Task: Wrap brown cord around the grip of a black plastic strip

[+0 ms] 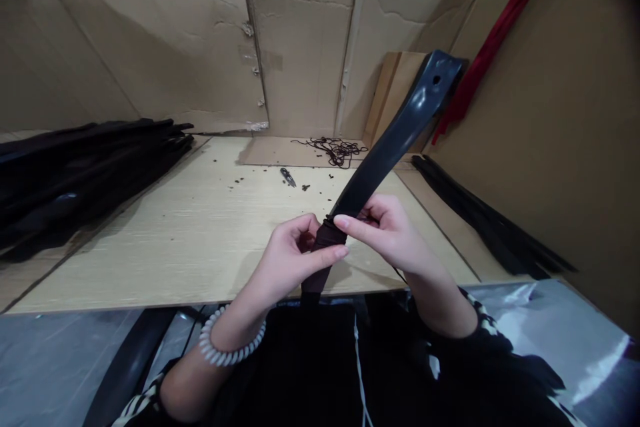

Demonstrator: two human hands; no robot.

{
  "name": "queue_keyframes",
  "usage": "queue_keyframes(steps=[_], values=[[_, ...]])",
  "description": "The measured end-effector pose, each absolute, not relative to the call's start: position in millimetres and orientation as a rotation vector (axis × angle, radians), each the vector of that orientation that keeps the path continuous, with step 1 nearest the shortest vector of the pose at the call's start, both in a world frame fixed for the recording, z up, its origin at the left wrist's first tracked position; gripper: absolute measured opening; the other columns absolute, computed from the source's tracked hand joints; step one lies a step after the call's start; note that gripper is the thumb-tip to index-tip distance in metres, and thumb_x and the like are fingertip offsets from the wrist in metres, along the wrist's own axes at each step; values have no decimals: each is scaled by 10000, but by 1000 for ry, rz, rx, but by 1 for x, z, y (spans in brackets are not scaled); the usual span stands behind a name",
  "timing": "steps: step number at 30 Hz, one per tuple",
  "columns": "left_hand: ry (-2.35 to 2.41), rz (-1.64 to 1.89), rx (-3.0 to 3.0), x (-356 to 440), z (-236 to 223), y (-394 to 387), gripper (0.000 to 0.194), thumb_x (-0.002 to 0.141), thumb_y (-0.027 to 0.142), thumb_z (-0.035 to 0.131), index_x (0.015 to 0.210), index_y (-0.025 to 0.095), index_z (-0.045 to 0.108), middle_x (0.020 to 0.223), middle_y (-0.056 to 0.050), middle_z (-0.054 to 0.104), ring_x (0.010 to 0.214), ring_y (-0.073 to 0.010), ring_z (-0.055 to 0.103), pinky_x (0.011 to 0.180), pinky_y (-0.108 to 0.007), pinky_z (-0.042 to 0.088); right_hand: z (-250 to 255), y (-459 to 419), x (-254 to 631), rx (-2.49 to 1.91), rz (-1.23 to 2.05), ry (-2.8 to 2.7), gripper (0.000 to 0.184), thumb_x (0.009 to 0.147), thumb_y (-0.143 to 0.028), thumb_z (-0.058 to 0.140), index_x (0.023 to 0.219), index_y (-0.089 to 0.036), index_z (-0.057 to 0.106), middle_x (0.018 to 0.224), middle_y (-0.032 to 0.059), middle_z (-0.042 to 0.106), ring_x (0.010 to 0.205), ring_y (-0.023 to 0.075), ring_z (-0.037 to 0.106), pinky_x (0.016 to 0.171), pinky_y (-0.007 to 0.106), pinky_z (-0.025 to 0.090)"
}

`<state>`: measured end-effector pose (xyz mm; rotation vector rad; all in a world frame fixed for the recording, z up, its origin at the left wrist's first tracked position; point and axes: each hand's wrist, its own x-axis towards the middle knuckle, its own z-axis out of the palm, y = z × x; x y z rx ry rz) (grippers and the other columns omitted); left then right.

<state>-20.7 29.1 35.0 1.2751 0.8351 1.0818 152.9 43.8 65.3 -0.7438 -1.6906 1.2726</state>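
Both my hands hold a long glossy black strip (395,140) upright across the table, with a hole near its far end. Dark cord wrapped tightly around it forms a narrow band (330,234). My left hand (295,257) grips the strip just below that band, its fingertips against the wrapping. My right hand (385,234) pinches the wrapped part from the far side, its index finger lying across the cord. A white spiral coil bracelet (230,340) circles my left wrist.
On the pale wooden table (175,247) lie small thread snips (287,177), dark scraps and a tangle of dark cord (335,150). Piles of black strips lie at left (90,174) and right (490,220). Cardboard walls surround the table; a red rod (480,60) leans at the back right.
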Motion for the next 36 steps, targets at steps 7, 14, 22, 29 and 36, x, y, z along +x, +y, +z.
queue_keyframes(steps=[7, 14, 22, 29, 36], values=[[780, 1000, 1475, -27, 41, 30, 339, 882, 446, 640, 767, 127, 631, 705, -38, 616, 669, -124, 572, 637, -238, 456, 70, 41, 150, -771, 1336, -1677, 444, 813, -447, 760, 889, -36, 610, 826, 63, 638, 694, 64, 623, 608, 107, 530], [877, 1144, 1291, -13, 42, 29, 482, 578, 307, 890, 714, 168, 449, 646, 32, 536, 588, -98, 513, 538, -204, 402, 69, 38, 149, -776, 1274, -1710, 352, 858, -372, 722, 991, -50, 671, 892, 68, 654, 772, 67, 644, 682, 97, 552], [743, 1046, 1422, -27, 39, 27, 304, 871, 405, 676, 751, 131, 617, 684, -23, 601, 654, -121, 579, 637, -237, 474, 69, 39, 152, -741, 1304, -1674, 307, 844, -313, 731, 934, -32, 646, 909, 73, 658, 755, 53, 640, 663, 77, 547], [759, 1175, 1201, -13, 36, 26, 463, 652, 330, 876, 779, 161, 463, 708, 37, 551, 592, -71, 544, 574, -181, 464, 72, 39, 150, -763, 1312, -1684, 378, 826, -393, 759, 955, -50, 666, 845, 58, 639, 722, 48, 615, 628, 76, 524], [529, 1046, 1226, -15, 34, 21, 424, 959, 543, 526, 1038, 132, 593, 764, -46, 668, 540, -90, 602, 496, -179, 458, 69, 35, 154, -762, 1329, -1746, 380, 918, -429, 657, 1011, -71, 568, 744, 22, 581, 560, 33, 568, 540, 105, 487]])
